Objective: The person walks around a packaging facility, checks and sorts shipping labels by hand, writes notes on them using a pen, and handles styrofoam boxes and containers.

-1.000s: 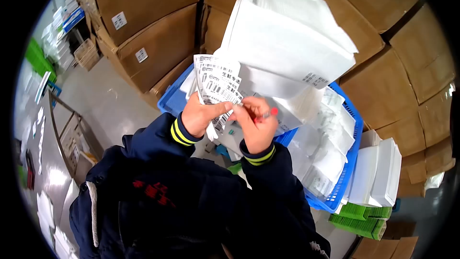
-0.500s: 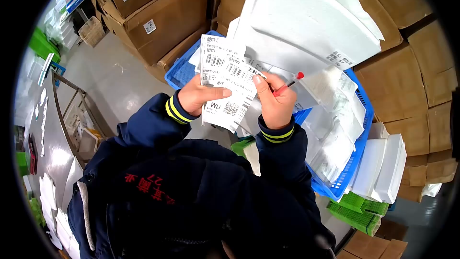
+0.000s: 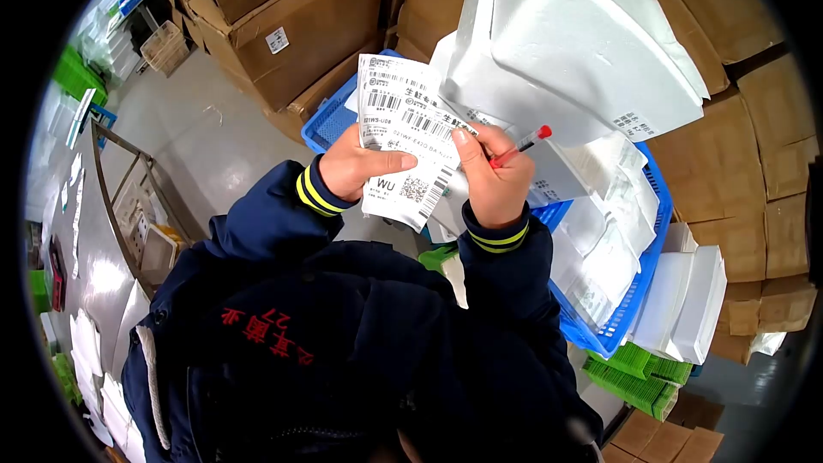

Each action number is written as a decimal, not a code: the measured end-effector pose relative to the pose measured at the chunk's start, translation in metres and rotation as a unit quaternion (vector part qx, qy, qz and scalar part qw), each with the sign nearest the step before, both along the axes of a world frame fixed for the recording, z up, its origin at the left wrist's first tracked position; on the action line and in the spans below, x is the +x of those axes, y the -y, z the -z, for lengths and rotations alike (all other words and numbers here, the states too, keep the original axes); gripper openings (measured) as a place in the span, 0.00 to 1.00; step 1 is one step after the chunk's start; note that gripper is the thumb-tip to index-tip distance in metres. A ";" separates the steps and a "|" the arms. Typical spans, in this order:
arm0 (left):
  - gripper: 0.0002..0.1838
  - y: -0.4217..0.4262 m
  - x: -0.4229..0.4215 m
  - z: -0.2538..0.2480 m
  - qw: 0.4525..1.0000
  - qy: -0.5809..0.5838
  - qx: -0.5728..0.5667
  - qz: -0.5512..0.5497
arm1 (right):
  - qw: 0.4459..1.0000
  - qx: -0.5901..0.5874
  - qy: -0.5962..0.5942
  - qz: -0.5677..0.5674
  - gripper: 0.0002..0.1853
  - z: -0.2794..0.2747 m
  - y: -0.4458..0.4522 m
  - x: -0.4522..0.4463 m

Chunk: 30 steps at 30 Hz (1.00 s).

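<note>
Printed shipping labels point(image 3: 403, 133) with barcodes and a square code are fanned out in front of me. My left hand point(image 3: 367, 166) grips their left side, its thumb lying across the front. At the upper right edge, my right hand point(image 3: 493, 170) pinches the labels between thumb and fingers. That hand also holds a red-capped pen point(image 3: 527, 146), which points up and to the right. Behind the labels stand white foam boxes point(image 3: 583, 43) with printed marks. A blue plastic basket point(image 3: 645, 279) beyond my right hand holds white packets point(image 3: 604, 249).
Stacked cardboard boxes point(image 3: 317, 21) line the back and right side. At the left is a metal table point(image 3: 99, 266) with white papers on it. Green folded crates point(image 3: 639, 377) lie at lower right, below white foam boxes point(image 3: 686, 304). Grey floor point(image 3: 193, 129) shows at left.
The view has shifted slightly, so the boxes and basket appear a little further right and lower. The labels are spread slightly differently, showing more print. Both hands keep their grip.
</note>
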State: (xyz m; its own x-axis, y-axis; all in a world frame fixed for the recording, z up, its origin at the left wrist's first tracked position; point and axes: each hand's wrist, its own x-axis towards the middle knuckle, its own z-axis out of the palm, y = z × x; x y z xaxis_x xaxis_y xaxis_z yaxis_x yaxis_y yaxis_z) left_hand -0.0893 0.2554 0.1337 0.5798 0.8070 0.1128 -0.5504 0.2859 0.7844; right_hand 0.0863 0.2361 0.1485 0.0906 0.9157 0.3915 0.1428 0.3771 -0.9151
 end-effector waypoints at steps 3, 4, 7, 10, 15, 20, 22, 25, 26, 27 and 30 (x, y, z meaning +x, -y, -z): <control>0.21 -0.004 -0.001 -0.005 0.999 -0.012 0.025 -0.035 | 0.998 -0.028 -0.032 -0.035 0.05 0.006 -0.001 -0.006; 0.19 -0.005 0.001 -0.008 0.998 -0.015 0.020 -0.057 | 0.999 -0.018 0.000 -0.049 0.04 0.008 0.001 -0.008; 0.15 -0.008 -0.003 -0.008 0.990 -0.083 0.071 -0.094 | 0.988 -0.098 0.003 -0.115 0.05 0.008 0.005 -0.005; 0.15 -0.006 -0.004 -0.009 0.988 -0.104 0.074 -0.081 | 0.982 -0.150 -0.004 -0.116 0.07 -0.010 0.012 0.005; 0.16 -0.001 -0.004 -0.015 0.983 -0.151 0.091 -0.054 | 0.982 -0.102 0.081 -0.137 0.07 -0.012 0.015 0.027; 0.15 0.003 -0.001 -0.015 0.978 -0.164 0.117 -0.055 | 0.974 -0.139 0.072 -0.164 0.06 -0.022 0.024 0.027; 0.15 0.004 -0.001 -0.016 0.974 -0.177 0.130 -0.052 | 0.972 -0.151 0.067 -0.169 0.06 -0.022 0.025 0.027; 0.16 0.005 -0.002 -0.016 0.972 -0.189 0.134 -0.038 | 0.966 -0.151 0.096 -0.187 0.04 -0.020 0.024 0.030; 0.16 0.005 -0.003 -0.016 0.970 -0.196 0.143 -0.032 | 0.965 -0.157 0.088 -0.190 0.05 -0.019 0.024 0.030; 0.15 0.006 -0.002 -0.016 0.970 -0.197 0.138 -0.035 | 0.964 -0.163 0.080 -0.193 0.05 -0.018 0.024 0.030; 0.15 0.005 -0.005 -0.016 0.966 -0.217 0.144 -0.010 | 0.955 -0.197 0.072 -0.210 0.05 -0.019 0.024 0.030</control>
State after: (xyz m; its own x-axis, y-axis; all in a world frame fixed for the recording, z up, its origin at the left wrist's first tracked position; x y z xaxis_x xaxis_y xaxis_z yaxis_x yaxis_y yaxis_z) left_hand -0.0945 0.2508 0.1497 0.6079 0.7896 0.0836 -0.1555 0.0151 0.9877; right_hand 0.1164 0.2118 0.1676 -0.3458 0.9382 -0.0101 0.1898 0.0594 -0.9800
